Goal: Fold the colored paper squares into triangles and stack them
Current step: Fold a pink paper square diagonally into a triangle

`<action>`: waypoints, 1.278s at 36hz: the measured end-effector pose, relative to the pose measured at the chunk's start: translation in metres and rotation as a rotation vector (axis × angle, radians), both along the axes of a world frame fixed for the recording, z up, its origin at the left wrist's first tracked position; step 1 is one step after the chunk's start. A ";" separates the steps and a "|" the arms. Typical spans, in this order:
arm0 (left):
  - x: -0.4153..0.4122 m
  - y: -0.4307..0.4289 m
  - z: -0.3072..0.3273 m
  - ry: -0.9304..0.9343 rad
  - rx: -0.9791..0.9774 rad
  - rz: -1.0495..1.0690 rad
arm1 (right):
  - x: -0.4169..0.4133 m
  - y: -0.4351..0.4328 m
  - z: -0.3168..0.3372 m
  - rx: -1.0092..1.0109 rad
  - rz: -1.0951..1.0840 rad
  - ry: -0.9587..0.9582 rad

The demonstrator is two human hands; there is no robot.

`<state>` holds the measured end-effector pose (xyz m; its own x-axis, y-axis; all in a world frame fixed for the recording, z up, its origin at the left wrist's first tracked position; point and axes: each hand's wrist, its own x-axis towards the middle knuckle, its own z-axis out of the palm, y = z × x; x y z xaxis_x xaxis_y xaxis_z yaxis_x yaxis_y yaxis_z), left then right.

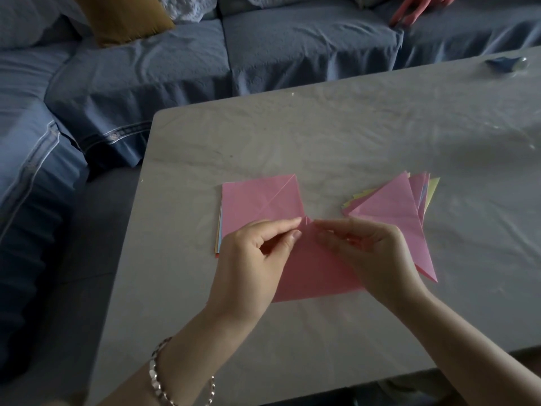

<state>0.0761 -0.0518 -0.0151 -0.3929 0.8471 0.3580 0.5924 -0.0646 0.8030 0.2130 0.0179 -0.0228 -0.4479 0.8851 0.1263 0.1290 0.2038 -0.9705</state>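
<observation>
Fingers of left hand [257,256] and right hand [371,256] pinch the top corner of a pink sheet [316,273], thumb against forefinger on each; sheet spreads beneath both palms over the surface [322,136]; square stack [260,200] lies just beyond the left fingers; triangle stack [392,206] just beyond the right fingers.

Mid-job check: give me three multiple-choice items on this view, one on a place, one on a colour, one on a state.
1. Where is the pile of folded triangles? A) right of the square stack B) left of it C) beneath it
2. What colour is the sheet being folded? A) green B) pink C) white
3. How is that sheet held? A) untouched B) one hand only C) both hands pinch its top corner
Answers: 1 A, it lies further right on the table; 2 B, pink shows between the hands; 3 C, left hand and right hand meet there.
</observation>
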 end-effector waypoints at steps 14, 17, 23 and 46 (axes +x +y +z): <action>-0.013 0.006 -0.003 -0.025 -0.339 -0.106 | 0.002 0.019 -0.004 0.152 0.272 -0.298; -0.014 0.009 -0.010 -0.008 -0.436 -0.150 | 0.001 0.026 -0.006 0.358 0.358 -0.435; -0.013 0.019 -0.040 -0.556 -0.484 0.028 | -0.001 0.025 -0.032 0.745 0.140 -0.524; -0.039 0.032 -0.120 -0.484 -0.544 0.319 | -0.018 0.045 -0.101 0.410 0.286 -1.155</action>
